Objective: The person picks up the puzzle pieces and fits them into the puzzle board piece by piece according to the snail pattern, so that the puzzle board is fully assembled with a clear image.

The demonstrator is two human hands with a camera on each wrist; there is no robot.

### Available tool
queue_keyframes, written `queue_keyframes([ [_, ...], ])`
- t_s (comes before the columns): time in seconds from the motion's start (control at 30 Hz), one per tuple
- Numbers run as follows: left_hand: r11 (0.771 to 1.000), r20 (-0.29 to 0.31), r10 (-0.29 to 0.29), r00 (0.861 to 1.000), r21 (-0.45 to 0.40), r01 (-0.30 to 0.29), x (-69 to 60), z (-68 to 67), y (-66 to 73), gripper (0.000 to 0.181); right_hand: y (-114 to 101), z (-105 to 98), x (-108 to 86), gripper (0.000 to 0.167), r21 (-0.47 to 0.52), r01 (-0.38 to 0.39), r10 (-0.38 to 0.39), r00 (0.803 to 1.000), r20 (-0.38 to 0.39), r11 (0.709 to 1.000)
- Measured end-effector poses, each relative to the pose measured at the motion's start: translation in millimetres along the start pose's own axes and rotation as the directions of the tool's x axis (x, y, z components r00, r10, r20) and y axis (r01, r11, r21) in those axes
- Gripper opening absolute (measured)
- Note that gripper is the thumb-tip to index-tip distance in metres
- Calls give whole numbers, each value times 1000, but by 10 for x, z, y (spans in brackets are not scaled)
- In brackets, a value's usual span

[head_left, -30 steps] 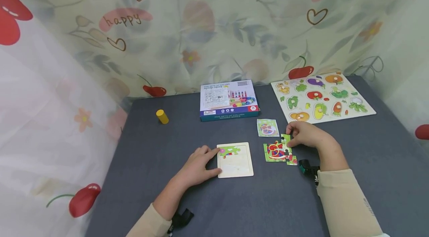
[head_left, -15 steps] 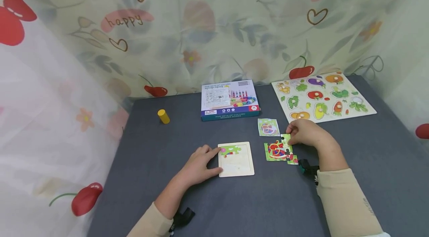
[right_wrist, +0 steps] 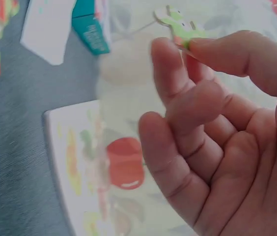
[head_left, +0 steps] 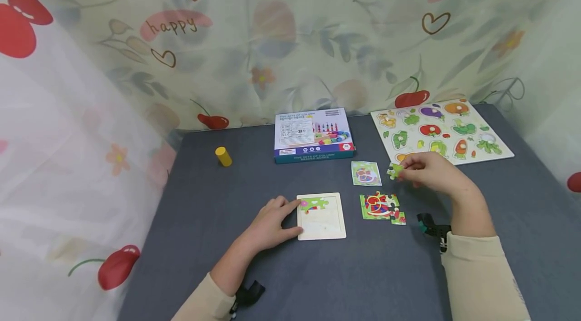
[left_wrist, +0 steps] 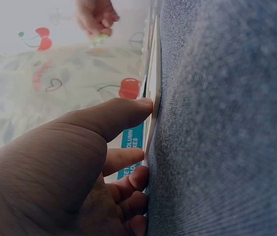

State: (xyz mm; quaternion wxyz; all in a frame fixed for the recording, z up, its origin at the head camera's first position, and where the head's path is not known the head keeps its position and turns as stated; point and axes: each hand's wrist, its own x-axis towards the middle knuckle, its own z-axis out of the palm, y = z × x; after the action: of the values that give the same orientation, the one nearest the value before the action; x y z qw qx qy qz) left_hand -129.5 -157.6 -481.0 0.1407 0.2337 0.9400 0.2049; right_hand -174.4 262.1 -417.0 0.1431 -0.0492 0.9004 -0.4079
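Head view: we see the right hand (head_left: 428, 173) pinching a green jigsaw piece (head_left: 393, 171) near the picture card (head_left: 366, 174), the left hand (head_left: 272, 225), fingers apart, touching a wooden tray (head_left: 324, 229) seemingly barely begun, top-left only, other pieces (head_left: 378, 206) lying outside.

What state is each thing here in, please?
Green puzzle piece: held aloft
Right hand: pinching that piece
Wooden puzzle tray: partly filled
Left hand: touching the tray's edge
Loose puzzle pieces: flat, picture up
Picture card: flat, picture up
Column-bead box: closed, flat
Yellow cylinder: seemingly upright
Vegetable board: flat
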Motion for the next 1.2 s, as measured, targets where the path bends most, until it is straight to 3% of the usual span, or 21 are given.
queue_keyframes([
  [0.23,1000,-9,11,1000,-3,-11,-18,7,0,74,-282,-71,-182,28,90,103,-93,990,-103,991],
  [0.4,1000,-9,15,1000,2,-14,-12,8,7,74,-472,-20,-282,32,124,204,-179,965,-190,971],
  [0.53,1000,-7,22,1000,8,-22,-5,5,9,74,-612,78,-327,31,177,301,-264,942,-206,937],
  [0.63,1000,-5,22,1000,8,-22,-6,-1,9,74,-700,179,-331,30,222,351,-314,931,-185,910],
  [0.73,1000,-7,20,1000,7,-20,-7,2,3,74,-763,283,-298,27,250,347,-321,937,-140,904],
  [1.2,1000,-13,17,1000,13,-17,2,23,-14,74,-752,623,-30,24,232,298,-308,951,8,926],
])
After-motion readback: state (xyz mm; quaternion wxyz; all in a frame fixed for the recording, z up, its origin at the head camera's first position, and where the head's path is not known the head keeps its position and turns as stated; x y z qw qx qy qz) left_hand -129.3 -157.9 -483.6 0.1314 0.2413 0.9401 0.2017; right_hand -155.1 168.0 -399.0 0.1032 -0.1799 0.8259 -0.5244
